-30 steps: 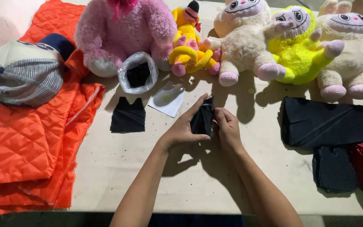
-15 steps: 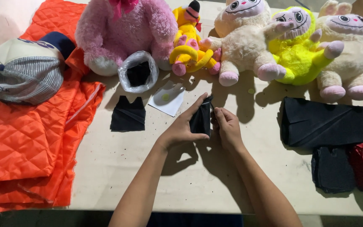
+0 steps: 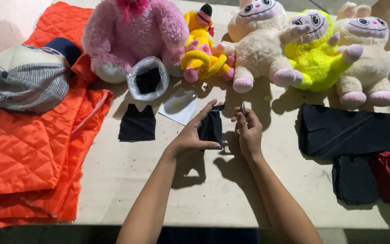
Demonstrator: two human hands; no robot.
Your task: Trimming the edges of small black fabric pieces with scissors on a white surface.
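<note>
Left hand (image 3: 190,138) pinching a small black fabric piece (image 3: 211,129) above the middle of the pale table (image 3: 127,180), right hand (image 3: 249,131) closed just beside it around what looks like a thin metal tool (image 3: 243,107), plush toys (image 3: 267,45) lined up behind, orange quilted cloth (image 3: 28,149) at left.

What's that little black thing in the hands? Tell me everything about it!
The small black cloth piece looks soft and matte, like fabric. It stands roughly upright just above the pale table, gripped by the left hand with fingers curled around it. The right hand is close beside it, pinching a thin metal tool.
</note>
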